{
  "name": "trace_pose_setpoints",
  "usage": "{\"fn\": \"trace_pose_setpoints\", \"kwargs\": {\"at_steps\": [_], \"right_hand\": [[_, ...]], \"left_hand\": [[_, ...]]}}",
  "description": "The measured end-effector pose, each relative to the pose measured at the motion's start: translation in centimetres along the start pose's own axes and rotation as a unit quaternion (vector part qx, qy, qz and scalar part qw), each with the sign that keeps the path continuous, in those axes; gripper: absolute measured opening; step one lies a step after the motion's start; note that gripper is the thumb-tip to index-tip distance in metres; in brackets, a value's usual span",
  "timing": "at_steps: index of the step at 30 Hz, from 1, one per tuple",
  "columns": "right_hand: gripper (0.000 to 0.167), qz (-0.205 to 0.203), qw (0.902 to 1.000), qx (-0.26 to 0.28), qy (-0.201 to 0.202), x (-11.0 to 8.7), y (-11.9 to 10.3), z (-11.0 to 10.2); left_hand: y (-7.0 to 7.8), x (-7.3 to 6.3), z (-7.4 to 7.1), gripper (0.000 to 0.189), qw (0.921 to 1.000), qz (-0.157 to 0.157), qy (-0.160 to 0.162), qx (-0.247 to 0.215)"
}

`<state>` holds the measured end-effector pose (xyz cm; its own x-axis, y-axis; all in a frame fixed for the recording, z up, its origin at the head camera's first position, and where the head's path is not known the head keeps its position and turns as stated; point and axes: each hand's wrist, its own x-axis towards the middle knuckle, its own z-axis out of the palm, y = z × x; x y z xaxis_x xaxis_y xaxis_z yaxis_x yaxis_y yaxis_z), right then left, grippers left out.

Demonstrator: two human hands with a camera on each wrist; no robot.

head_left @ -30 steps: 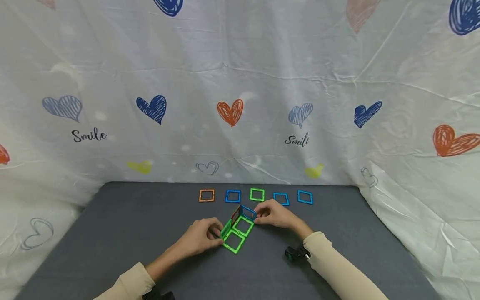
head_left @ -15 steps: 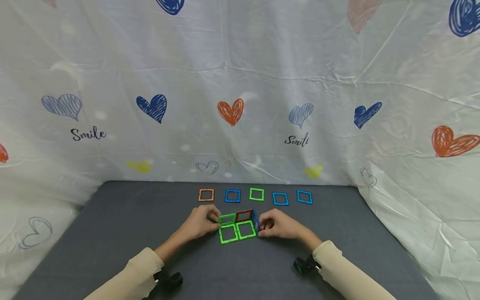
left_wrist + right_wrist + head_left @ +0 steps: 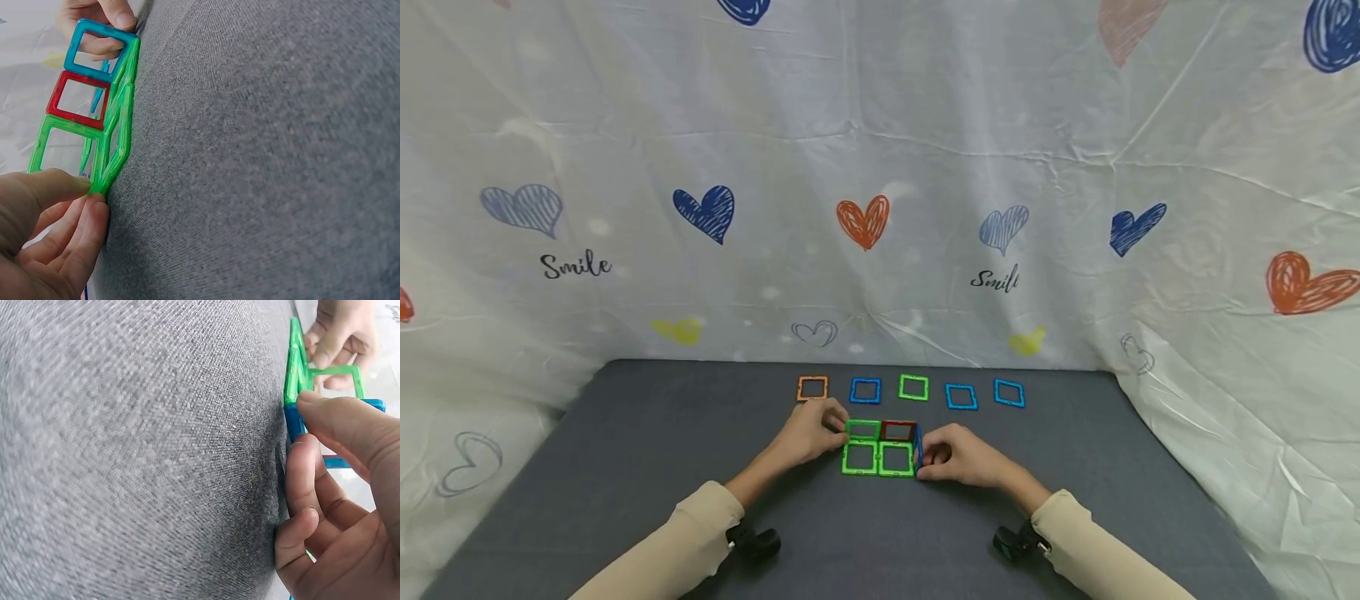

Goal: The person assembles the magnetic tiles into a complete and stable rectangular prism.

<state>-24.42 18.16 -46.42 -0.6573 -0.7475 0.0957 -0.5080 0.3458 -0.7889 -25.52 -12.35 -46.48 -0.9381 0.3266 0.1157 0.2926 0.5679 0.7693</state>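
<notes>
Two green square magnetic tiles lie side by side flat on the grey cloth, the left one (image 3: 860, 472) and the right one (image 3: 897, 474). Along their far edge rise a green tile (image 3: 865, 422) and a red tile (image 3: 77, 120). A blue tile (image 3: 72, 45) stands at the right end. My left hand (image 3: 811, 431) pinches the upright green tile at its left corner, thumb and fingertips right at the edge. On the other side my right hand (image 3: 961, 455) pinches the blue tile's near lower part between thumb and index finger, partly covering it in the right wrist view.
Behind the assembly lies a row of loose tiles: orange (image 3: 812, 378), blue (image 3: 865, 380), green (image 3: 913, 377), and two more blue ones to the right. My left hand overlaps the orange tile's front edge in the head view. A white curtain with printed hearts hangs behind the table.
The joined tiles have turned clockwise from a slant to square with the table's far edge. My left hand has moved away from me and my right hand nearer, both holding on throughout.
</notes>
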Motion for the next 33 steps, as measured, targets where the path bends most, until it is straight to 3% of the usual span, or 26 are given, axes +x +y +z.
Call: {"fn": "trace_pose_setpoints", "kwargs": {"at_steps": [18,33], "right_hand": [[0.009,-0.017,0.9998,-0.002,0.008,-0.2,0.9,-0.9],[0.008,-0.01,0.9998,0.016,0.004,-0.1,0.9,-1.2]], "left_hand": [[0.1,1.0,1.1,0.018,0.9996,0.015,0.016,-0.018],[0.0,0.5,0.9,0.021,0.9992,0.016,0.005,-0.037]]}}
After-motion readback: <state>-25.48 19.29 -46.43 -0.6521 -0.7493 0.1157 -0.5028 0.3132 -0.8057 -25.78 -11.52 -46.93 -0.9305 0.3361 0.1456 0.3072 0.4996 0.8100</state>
